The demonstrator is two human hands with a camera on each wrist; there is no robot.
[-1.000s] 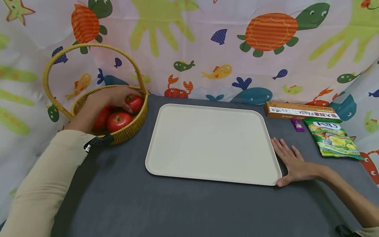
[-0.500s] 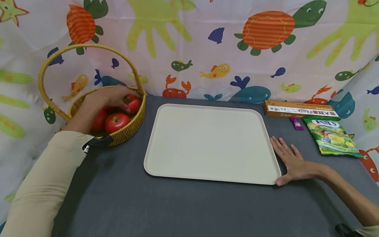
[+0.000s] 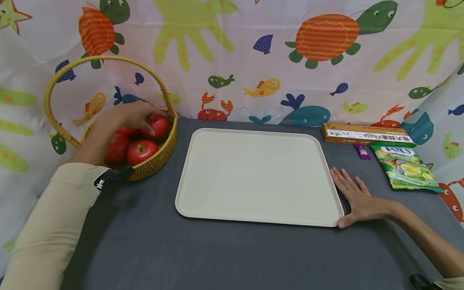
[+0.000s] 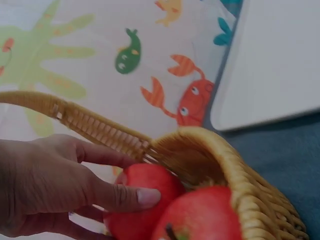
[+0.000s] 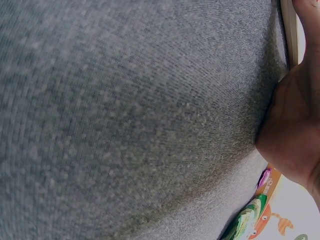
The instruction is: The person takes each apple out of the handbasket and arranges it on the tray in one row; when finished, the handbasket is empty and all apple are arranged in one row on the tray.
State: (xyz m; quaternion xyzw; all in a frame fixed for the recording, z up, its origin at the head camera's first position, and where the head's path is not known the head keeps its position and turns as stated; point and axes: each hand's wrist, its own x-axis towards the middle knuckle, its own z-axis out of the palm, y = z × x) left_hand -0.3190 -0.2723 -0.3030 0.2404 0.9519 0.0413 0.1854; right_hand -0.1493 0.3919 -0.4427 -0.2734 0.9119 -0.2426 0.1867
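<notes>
The two hands are well apart: the left hand (image 3: 125,114), reaching into the basket (image 3: 154,163) at the left of the bench (image 3: 232,257), has thumb and fingers around an apple (image 3: 158,127), which sits inside by the right wall among other apples (image 3: 142,152). The right hand (image 3: 357,203) lies with fingers extended and spread at the right edge of the tray (image 3: 257,177), thumb touching its near corner. Behind that hand are a bag (image 3: 407,167), a small purple packet (image 3: 362,152) and a box (image 3: 367,135).
</notes>
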